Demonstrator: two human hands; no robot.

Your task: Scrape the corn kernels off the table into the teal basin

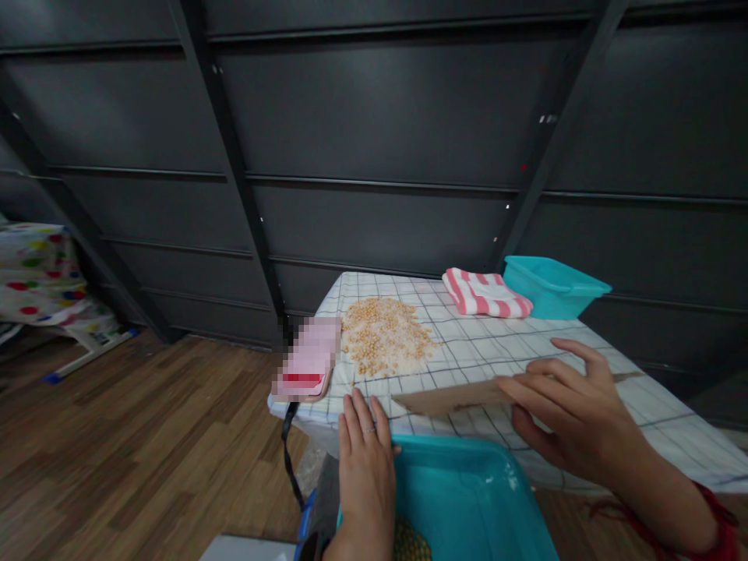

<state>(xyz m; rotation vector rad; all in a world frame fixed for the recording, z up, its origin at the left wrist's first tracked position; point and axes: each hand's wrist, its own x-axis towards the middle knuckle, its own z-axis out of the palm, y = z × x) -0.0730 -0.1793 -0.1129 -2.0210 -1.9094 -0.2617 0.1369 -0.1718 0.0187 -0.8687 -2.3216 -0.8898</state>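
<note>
A pile of soybeans mixed with rice-like white grains (pixel 389 339) lies spread on the checked tablecloth (pixel 421 300). My left hand (pixel 367 460) rests fingers outstretched at the near table edge, beside the rim of a teal basin (pixel 467 483). Greenish beans (pixel 412 543) show low in that basin, partly hidden by my left hand. My right hand (pixel 566 413) grips a long brown strip that looks like cardboard (pixel 449 397). The strip runs along the near side of the pile, above the basin's far rim; my fingers cover part of it.
A pink phone-like item (pixel 309 358), partly pixelated, sits at the table's left edge with a black strap (pixel 286 444) hanging down. Toward the back right are a folded red-and-white striped towel (pixel 488 293) and a second teal basin (pixel 552 288). A dark panelled wall (pixel 374 117) stands behind.
</note>
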